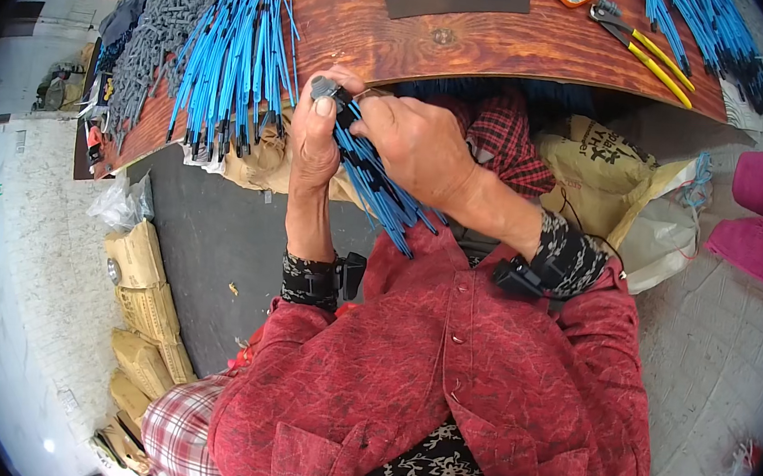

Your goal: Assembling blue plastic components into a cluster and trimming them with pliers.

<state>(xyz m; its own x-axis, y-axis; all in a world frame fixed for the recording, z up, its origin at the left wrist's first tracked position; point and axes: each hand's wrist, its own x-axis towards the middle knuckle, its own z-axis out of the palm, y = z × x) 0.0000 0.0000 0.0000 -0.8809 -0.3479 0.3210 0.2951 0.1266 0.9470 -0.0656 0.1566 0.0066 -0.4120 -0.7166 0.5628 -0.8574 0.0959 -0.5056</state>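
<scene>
The bundle of blue rods (376,182) is in the air just off the table's near edge, its long axis slanting from far left to near right: grey heads far, blue ends pointing toward the jacket (445,338). The left hand (320,134) clasps the head end, thumb on top. The right hand (423,149) has curled fingers against the rods; what they pinch is hidden. Farther left, more blue rods (237,65) lie on the wooden table (347,39); yellow-handled pliers (657,70) lie far right. Dark lettering marks a yellowish sack (584,171) at right.
</scene>
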